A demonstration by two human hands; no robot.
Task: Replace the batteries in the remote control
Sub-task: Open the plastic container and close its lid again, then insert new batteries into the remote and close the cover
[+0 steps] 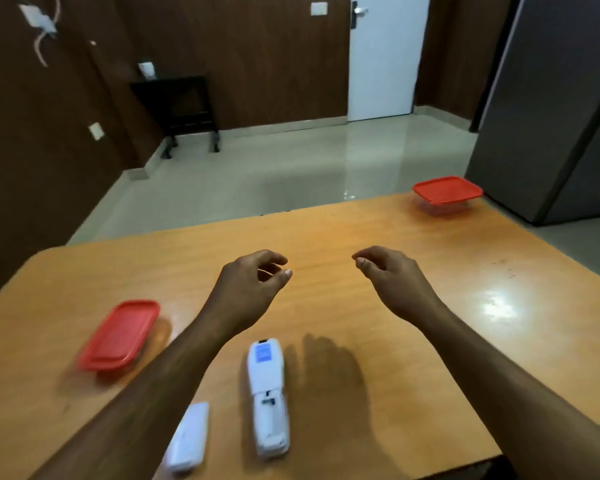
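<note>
A white remote control (267, 393) lies back side up on the wooden table (326, 237), between my forearms, its battery compartment uncovered. The white battery cover (189, 436) lies to its left, near the front edge. My left hand (248, 287) hovers above the table beyond the remote, fingers loosely curled and holding nothing. My right hand (390, 277) hovers level with it further right, also loosely curled and holding nothing. No batteries are visible.
A red-lidded container (120, 336) sits on the table left of my left forearm. A second red-lidded container (445, 194) stands at the far right corner. A grey refrigerator (551, 109) stands beyond the table's right side.
</note>
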